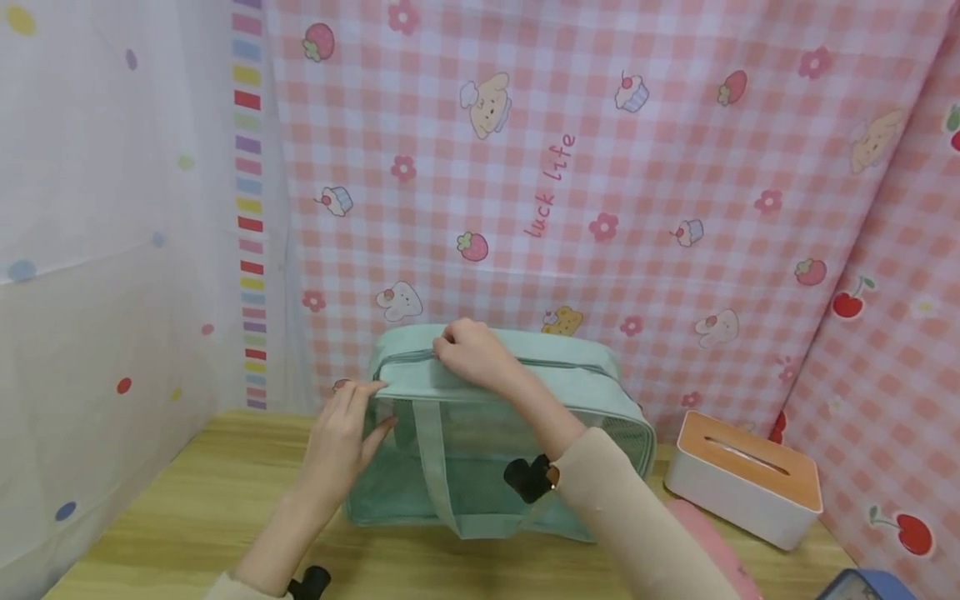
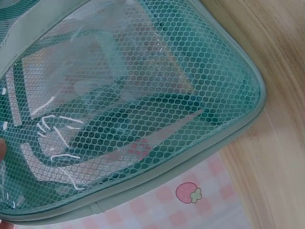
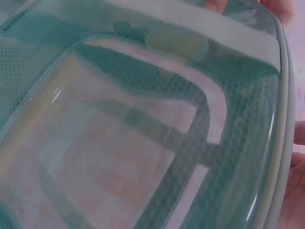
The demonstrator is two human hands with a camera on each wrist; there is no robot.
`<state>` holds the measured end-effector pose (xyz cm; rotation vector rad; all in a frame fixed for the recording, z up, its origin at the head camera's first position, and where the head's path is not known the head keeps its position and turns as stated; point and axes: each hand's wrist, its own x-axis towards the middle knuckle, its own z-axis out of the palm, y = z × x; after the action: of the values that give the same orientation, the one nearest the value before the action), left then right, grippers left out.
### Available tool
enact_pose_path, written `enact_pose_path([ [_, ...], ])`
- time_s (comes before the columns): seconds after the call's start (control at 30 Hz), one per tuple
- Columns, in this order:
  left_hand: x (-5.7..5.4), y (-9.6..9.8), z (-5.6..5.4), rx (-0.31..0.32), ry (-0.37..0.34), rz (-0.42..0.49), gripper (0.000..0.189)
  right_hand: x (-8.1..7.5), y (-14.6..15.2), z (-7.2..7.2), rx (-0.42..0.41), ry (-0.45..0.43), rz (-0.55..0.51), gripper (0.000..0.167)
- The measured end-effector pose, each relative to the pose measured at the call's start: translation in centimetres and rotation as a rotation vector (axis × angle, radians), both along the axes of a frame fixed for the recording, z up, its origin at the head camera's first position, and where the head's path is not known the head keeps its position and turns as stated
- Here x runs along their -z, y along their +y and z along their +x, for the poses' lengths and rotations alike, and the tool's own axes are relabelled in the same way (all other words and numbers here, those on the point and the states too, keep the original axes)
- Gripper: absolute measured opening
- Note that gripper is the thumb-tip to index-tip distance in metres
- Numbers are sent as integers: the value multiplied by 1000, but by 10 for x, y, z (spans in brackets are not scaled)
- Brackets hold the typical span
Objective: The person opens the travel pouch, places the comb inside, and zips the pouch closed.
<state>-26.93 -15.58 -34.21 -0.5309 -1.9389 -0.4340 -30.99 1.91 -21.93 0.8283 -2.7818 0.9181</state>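
A mint-green travel bag [image 1: 480, 467] with clear and mesh panels stands upright on the table. My left hand [image 1: 341, 429] grips its upper left corner, fingertips on the top edge and thumb against the front panel. Across the bag's top runs a zipper [image 1: 566, 364], and my right hand [image 1: 476, 354] pinches it left of the middle; the pull is hidden behind curled fingers. A wide carry strap [image 1: 433, 458] hangs down the front. The left wrist view shows the bag's mesh panel [image 2: 143, 114] up close, and the right wrist view its clear panel [image 3: 114, 157].
To the right of the bag is a white tissue box [image 1: 742, 467] with a wood-coloured lid. A pink object [image 1: 712, 546] lies partly under my right forearm, and a blue-edged item [image 1: 862, 586] shows at the bottom right. Patterned cloth [image 1: 540, 275] hangs close behind the bag.
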Motion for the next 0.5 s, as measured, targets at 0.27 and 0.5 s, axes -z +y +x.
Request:
enact_pose_path([
  [0.27, 1, 3, 1, 13, 12, 0, 56, 4, -28, 4, -48, 60, 105, 45],
  [0.5, 2, 0, -1, 9, 23, -16, 57, 11, -34, 1, -186, 70, 147, 25],
])
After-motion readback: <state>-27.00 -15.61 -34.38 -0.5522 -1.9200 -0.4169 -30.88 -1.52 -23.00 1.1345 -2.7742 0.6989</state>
